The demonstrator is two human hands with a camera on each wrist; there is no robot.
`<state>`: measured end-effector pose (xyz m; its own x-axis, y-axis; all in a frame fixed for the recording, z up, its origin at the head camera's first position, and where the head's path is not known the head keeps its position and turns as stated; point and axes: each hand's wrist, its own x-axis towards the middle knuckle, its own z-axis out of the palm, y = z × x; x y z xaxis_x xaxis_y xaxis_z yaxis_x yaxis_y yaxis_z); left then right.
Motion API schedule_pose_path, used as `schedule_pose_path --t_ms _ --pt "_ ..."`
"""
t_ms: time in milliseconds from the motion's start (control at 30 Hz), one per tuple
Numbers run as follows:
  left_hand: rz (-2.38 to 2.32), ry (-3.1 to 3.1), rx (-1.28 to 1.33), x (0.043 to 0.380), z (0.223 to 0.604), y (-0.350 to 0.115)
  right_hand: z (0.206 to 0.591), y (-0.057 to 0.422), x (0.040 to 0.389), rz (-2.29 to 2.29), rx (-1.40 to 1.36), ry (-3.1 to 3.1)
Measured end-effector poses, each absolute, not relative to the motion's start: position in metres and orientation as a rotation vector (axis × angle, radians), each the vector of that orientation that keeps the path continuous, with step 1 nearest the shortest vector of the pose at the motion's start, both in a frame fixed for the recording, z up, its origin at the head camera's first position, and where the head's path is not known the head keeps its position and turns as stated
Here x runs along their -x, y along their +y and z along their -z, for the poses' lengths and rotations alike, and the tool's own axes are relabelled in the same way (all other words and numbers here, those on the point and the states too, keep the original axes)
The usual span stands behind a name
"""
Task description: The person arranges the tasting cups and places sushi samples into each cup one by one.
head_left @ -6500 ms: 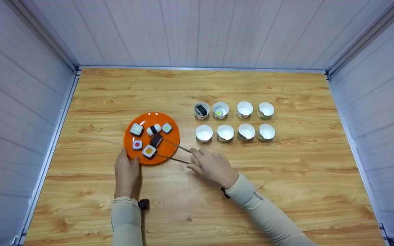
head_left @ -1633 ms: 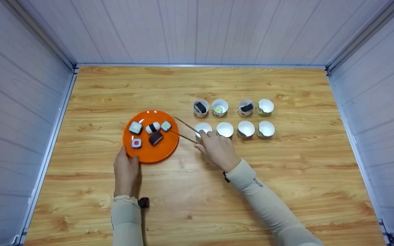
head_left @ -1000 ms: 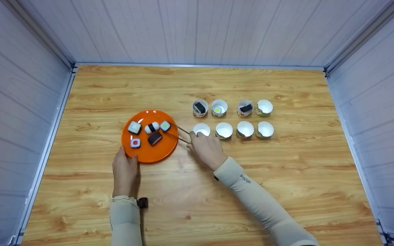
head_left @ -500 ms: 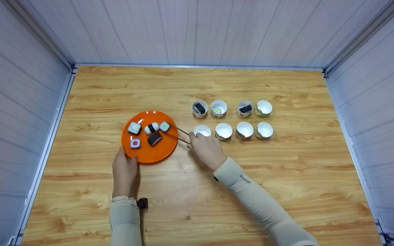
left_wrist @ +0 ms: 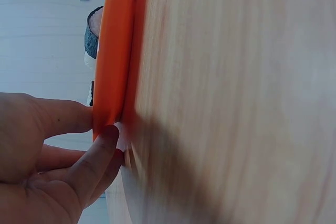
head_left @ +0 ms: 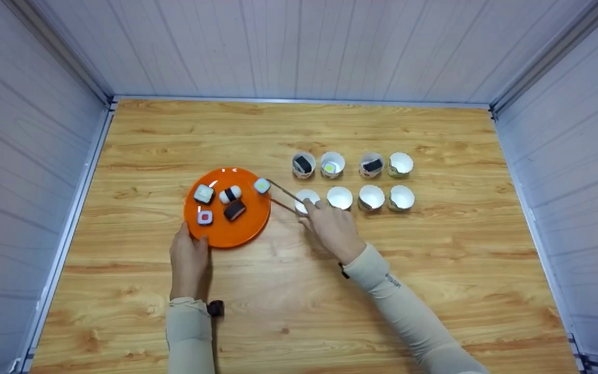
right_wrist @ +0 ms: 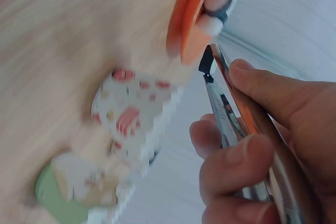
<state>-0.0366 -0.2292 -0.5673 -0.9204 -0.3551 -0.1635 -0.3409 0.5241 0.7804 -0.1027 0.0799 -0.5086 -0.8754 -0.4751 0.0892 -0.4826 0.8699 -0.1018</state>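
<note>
My left hand (head_left: pixel 189 262) pinches the near left rim of the orange plate (head_left: pixel 249 226), thumb above and fingers under the edge in the left wrist view. My right hand (head_left: pixel 335 228) holds metal tongs (right_wrist: pixel 241 103). Between the tong tips is a small sushi roll (head_left: pixel 262 185) with a green-yellow centre, over the plate's right edge. Still on the plate are a roll with a red centre (head_left: pixel 205 217), a pale-topped roll (head_left: pixel 204 194), a white piece with a black band (head_left: pixel 230 195) and a dark-wrapped piece (head_left: pixel 234 210).
Two rows of paper cups stand right of the plate. Dark pieces sit in the back-left cup (head_left: pixel 303 165) and the third back cup (head_left: pixel 371 165); a yellow-centred roll lies in the second (head_left: pixel 333 165). My right fingers overlap the front-left cup (head_left: pixel 307 198). Pale walls (head_left: pixel 299 52) enclose the wooden table.
Earlier, the orange-centred roll left the plate and a dark piece appeared in the third back cup. Just now the tongs took the green-centred roll and moved it rightward to the plate's edge.
</note>
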Motion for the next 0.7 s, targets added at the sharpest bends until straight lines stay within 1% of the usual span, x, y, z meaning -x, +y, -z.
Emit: schedule_pose_path --t_ms 200,467,700 --pt "1.382 -2.745 -0.624 0.037 0.565 -0.229 0.498 0.119 0.1 -0.327 -0.687 -2.949" --pt "1.377 -2.778 -0.643 0.038 0.563 -0.228 0.484 0.183 0.096 -0.359 -0.45 -2.986" --pt "1.4 -2.772 -0.663 0.038 0.562 -0.229 0.484 0.243 0.096 -0.382 -0.218 -3.014"
